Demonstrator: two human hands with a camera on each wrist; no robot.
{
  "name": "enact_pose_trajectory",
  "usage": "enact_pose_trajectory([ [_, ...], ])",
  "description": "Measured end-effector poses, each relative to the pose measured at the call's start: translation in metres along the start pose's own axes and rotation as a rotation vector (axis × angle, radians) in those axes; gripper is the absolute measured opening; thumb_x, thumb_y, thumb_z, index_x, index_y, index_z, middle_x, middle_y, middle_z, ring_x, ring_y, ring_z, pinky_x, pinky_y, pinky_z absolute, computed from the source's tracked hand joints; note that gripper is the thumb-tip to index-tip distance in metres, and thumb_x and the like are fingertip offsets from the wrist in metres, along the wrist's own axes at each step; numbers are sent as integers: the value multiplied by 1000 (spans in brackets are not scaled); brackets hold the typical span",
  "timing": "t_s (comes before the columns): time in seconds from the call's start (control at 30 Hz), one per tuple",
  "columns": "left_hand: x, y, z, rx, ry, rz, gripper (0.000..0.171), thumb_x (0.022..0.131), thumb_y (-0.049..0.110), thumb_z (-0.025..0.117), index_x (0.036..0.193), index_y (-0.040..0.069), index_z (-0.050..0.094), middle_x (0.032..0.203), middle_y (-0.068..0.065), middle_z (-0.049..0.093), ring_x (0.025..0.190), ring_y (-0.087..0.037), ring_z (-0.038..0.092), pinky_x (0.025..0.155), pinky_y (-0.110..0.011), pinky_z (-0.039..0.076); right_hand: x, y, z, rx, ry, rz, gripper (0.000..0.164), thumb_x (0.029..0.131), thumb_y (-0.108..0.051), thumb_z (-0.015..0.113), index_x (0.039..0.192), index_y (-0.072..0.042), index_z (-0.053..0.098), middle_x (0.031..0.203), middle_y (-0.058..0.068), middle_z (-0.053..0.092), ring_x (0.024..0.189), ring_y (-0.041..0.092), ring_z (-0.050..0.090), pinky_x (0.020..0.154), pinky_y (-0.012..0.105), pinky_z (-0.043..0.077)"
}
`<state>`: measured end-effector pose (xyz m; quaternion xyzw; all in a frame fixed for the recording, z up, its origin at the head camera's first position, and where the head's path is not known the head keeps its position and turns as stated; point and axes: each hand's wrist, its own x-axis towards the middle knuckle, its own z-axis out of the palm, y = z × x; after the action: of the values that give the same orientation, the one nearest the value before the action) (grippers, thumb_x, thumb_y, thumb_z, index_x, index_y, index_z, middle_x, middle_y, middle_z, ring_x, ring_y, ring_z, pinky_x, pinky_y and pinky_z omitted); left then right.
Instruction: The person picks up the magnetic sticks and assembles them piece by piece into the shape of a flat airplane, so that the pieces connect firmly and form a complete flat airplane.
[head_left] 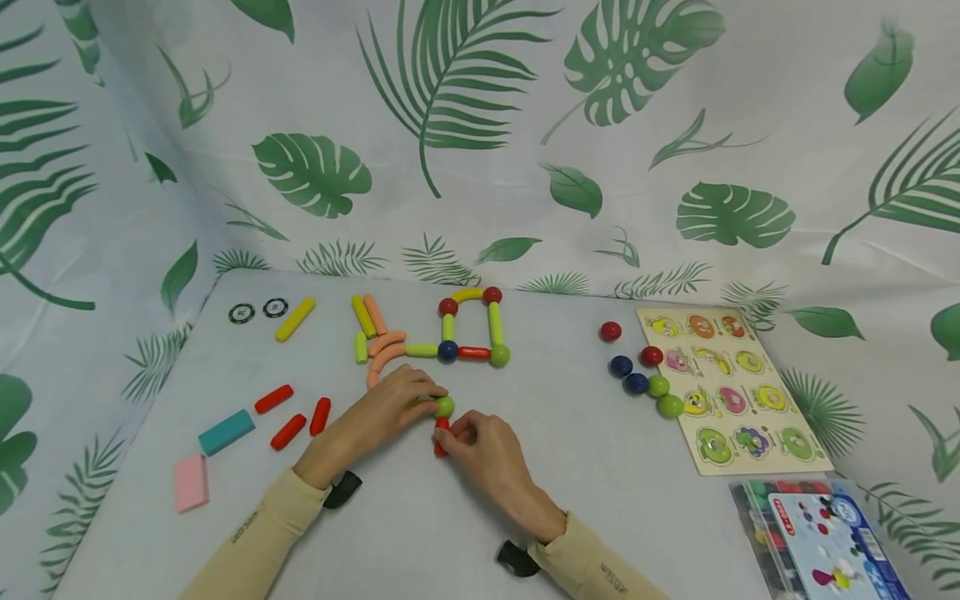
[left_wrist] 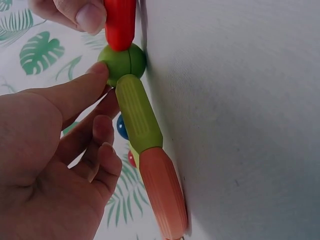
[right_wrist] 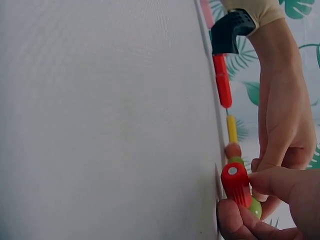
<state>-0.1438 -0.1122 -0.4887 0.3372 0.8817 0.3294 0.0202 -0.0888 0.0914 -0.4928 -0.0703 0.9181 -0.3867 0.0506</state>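
Note:
My left hand pinches a light green ball between thumb and fingers. My right hand holds a short red rod whose far end meets that ball. In the left wrist view, a green rod touches the same ball, with an orange rod in line behind it. Curved orange rods run from near my left hand to a green rod. That rod joins a closed frame of rods and balls, including a dark blue ball and a red rod.
To the left lie loose red rods, a teal block, a pink block and a yellow rod. On the right are loose balls, a wooden fruit board and a plastic toy case. A leaf-print cloth hangs behind.

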Motion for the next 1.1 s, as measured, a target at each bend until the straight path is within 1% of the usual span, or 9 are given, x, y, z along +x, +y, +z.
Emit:
enact_pose_trajectory([
  [0.17, 2, 1, 1, 19, 5, 16, 27, 96, 21, 70, 121, 12, 74, 110, 2, 70, 110, -16, 60, 99, -38, 49, -2, 0, -1, -30, 2, -11, 22, 91, -36, 75, 82, -16, 72, 69, -10, 64, 70, 6, 50, 62, 21, 41],
  [0.3, 4, 3, 2, 23, 4, 19, 27, 95, 21, 71, 120, 12, 75, 110, 2, 71, 110, -16, 60, 98, -38, 50, -3, 3, -4, -68, 18, -24, 19, 91, -34, 75, 83, -17, 73, 70, -10, 64, 71, 6, 49, 62, 21, 40],
  [0.4, 4, 4, 2, 24, 3, 19, 27, 95, 21, 72, 120, 12, 75, 109, 2, 71, 110, -17, 60, 98, -38, 50, -2, 7, -11, -74, 36, -27, 17, 91, -33, 75, 84, -17, 73, 72, -10, 63, 72, 7, 49, 63, 21, 40],
  [0.47, 4, 6, 2, 25, 1, 20, 27, 95, 20, 72, 120, 12, 75, 110, 2, 70, 110, -17, 59, 98, -38, 50, -1, 11, -18, -71, 63, -18, 16, 92, -32, 75, 87, -17, 73, 74, -9, 63, 74, 9, 49, 64, 23, 41],
  [0.63, 2, 7, 1, 28, 2, 10, 28, 94, 20, 73, 121, 12, 75, 111, 1, 71, 109, -17, 58, 95, -37, 52, 7, 28, -46, -49, 181, 17, 15, 92, -28, 76, 96, -13, 74, 82, -4, 68, 84, 17, 54, 74, 29, 43],
  [0.73, 0, 6, 1, 12, 15, -9, 29, 93, 19, 74, 121, 11, 75, 111, 0, 71, 108, -16, 58, 93, -36, 53, 12, 44, -68, -39, 275, 28, 18, 92, -24, 76, 102, -10, 75, 88, 1, 72, 90, 22, 57, 79, 33, 43],
  [0.9, -1, 5, 1, -8, 38, -15, 29, 92, 18, 75, 120, 11, 75, 111, 1, 71, 106, -15, 58, 91, -34, 54, 9, 85, -107, -55, 458, 52, 22, 91, -18, 77, 107, -3, 74, 95, 10, 75, 95, 27, 58, 84, 36, 42],
  [1.03, -2, 4, 2, 0, 47, 1, 29, 91, 17, 76, 119, 12, 75, 110, 1, 71, 105, -14, 58, 90, -33, 54, -2, 120, -136, -77, 588, 93, 24, 91, -13, 76, 110, 2, 72, 99, 16, 73, 99, 31, 59, 86, 36, 41],
  [1.1, -2, 4, 2, -3, 42, -1, 29, 91, 17, 76, 120, 12, 75, 111, 1, 71, 105, -15, 58, 91, -33, 54, -8, 136, -150, -96, 651, 128, 25, 92, -13, 75, 112, 2, 72, 102, 18, 73, 100, 32, 59, 85, 36, 38],
])
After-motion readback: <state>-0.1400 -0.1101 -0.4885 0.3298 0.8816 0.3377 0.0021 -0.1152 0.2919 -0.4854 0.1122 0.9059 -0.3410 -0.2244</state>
